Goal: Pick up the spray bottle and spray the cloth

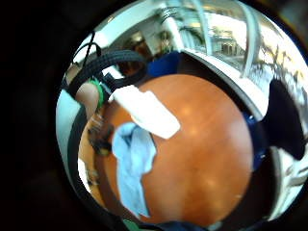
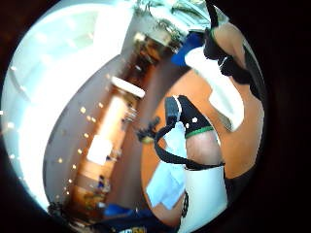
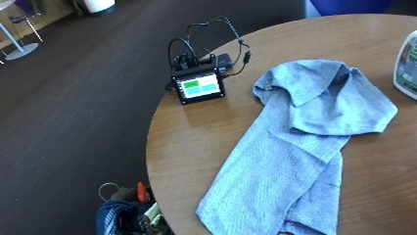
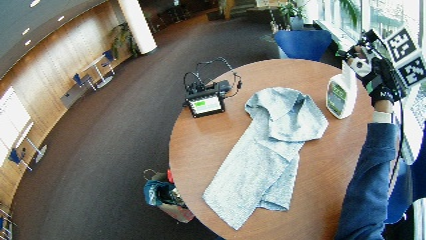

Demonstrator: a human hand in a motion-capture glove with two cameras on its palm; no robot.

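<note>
Round and brown, the wooden table holds a long gray-blue cloth in the outside view. Just beside the cloth's folded end stands the white spray bottle. Its green label is too small to read. A small screen box sits on the cloth's other side.

From the wider view, the gloved right hand is up by the spray bottle, on the far side from the cloth. I cannot tell if its fingers hold anything.

Both palm views show the bottle beside the cloth.

I think the hand should wrap the bottle's neck, lift it straight, then point the nozzle at the cloth.
</note>
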